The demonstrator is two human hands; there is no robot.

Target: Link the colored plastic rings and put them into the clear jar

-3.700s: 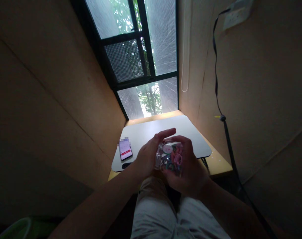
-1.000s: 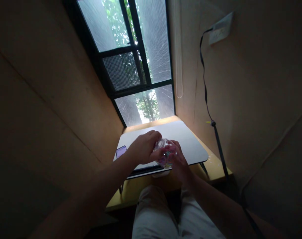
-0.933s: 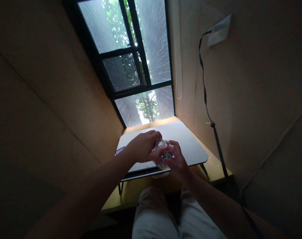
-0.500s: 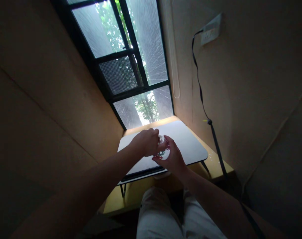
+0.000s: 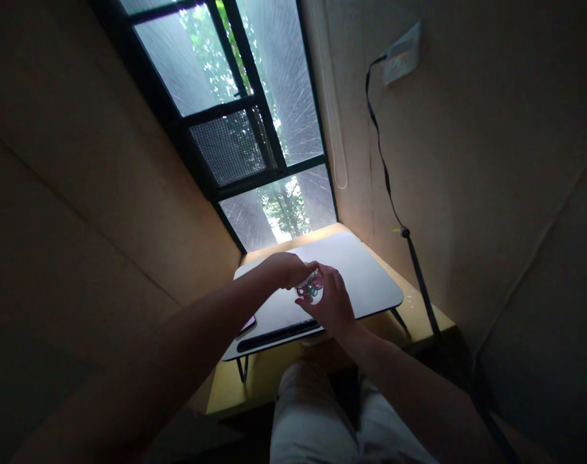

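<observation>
A small clear container (image 5: 310,287) with pink and green ring-like pieces showing in it is held above the white folding table (image 5: 361,277). My right hand (image 5: 332,298) wraps round its right side, thumb below and fingers above. At the upper left of the container is my left hand (image 5: 293,270), bent over with its fingers closed against the top; the fingertips are partly hidden. Part of a phone-like object (image 5: 247,324) shows on the table beside my left forearm.
The folding table has a dark slot (image 5: 278,335) along its near edge and stands on a yellow wooden surface (image 5: 259,380). Small white bits (image 5: 410,300) lie at the right. A black cord (image 5: 419,277) hangs from a wall outlet (image 5: 402,57). A window stands behind.
My left hand has turned and tilted over the container, and more of the coloured pieces show. The phone-like object has come into sight beside my left forearm.
</observation>
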